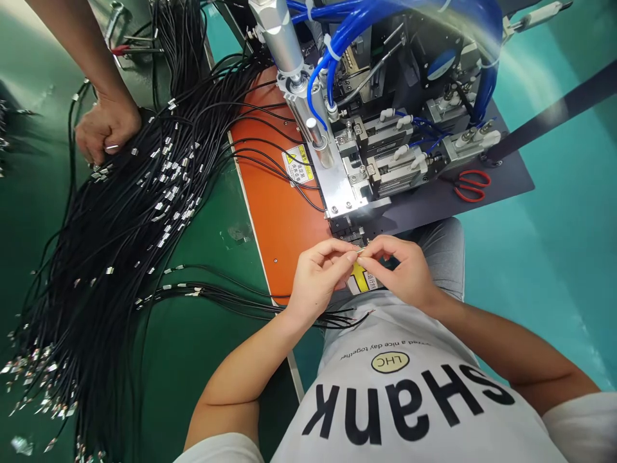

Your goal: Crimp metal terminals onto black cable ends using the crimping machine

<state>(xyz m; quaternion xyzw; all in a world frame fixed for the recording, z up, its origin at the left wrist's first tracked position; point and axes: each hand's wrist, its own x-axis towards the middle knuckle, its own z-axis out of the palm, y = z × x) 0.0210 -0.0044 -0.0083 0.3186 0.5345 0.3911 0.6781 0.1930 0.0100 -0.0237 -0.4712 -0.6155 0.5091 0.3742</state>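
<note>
White T-shirt with big black lettering [395,402] up close, and beyond it two hands meeting over a small, slim, pale piece [360,251]

Here's the left hand [318,276], thumb and forefinger closed on that piece, the right hand [405,270] pinching at it too, no gap to speak of between the fingers; it sits just before the silver metal press machine [332,173], its exact shape too small to tell. A light, steady pinch with both wrists level should serve best here! Watch the thin black cables [231,299] running by the left wrist, likely to snag; further off, a heap of black cables with silvery tags [120,218] on the green worktop [241,379], a co-worker's hand [110,128] resting there, and red-handled cutters [472,186] well to the right
</note>
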